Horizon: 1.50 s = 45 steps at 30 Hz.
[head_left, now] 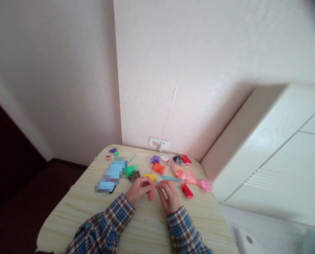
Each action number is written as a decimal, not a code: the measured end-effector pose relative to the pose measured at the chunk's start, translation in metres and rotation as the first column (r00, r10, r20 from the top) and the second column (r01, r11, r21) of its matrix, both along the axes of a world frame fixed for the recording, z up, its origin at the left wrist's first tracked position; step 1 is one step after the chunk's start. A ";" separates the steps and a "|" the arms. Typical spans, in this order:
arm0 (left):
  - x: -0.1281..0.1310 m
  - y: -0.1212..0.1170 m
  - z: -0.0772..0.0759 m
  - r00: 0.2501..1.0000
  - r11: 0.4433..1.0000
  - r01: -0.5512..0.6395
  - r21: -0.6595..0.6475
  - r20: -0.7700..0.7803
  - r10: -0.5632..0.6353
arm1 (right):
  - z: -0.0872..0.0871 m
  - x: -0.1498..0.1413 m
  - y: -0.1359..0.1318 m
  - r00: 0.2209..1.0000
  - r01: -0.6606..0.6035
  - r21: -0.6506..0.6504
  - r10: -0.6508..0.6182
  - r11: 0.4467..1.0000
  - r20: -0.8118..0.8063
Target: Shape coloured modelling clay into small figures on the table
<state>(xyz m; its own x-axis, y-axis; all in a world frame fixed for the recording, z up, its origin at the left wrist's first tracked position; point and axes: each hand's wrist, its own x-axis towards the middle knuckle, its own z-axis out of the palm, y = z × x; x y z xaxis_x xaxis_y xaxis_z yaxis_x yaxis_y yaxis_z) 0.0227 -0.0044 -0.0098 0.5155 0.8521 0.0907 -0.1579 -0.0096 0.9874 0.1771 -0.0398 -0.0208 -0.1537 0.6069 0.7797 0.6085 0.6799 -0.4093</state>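
My left hand [139, 189] and my right hand [169, 196] meet fingertip to fingertip above the middle of the table. Both are closed in a pinch; whatever sits between the fingertips is too small to make out. A coral piece of what looks like modelling clay [151, 195] shows just under my left fingers; whether it is held or lies on the table I cannot tell. Close beyond my hands are a yellow clay packet [149, 177], a brown packet [134, 176] and a blue plastic modelling tool [171, 178]. A red packet [187, 191] lies right of my right hand.
The pale wooden table [75, 215] stands against a wall with a socket [159, 143]. Several more packets, including an orange one [158, 168] and a pink one [205, 185], lie at the back right. A blurred-out phone-like object [112, 175] is at left.
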 end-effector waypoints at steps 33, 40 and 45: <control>0.000 0.005 0.007 0.987 0.987 -0.146 -0.070 -0.082 0.141 | -0.006 0.009 0.016 0.879 -0.064 -0.417 -0.147 0.907 -0.454; 0.000 0.004 0.010 0.974 0.974 -0.215 -0.078 -0.092 0.207 | -0.010 0.011 0.020 0.768 -0.237 -0.502 -0.156 0.832 -0.621; 0.000 0.004 0.008 0.972 0.969 -0.232 -0.081 -0.059 0.227 | -0.009 0.013 0.020 0.712 -0.338 -0.523 -0.151 0.783 -0.686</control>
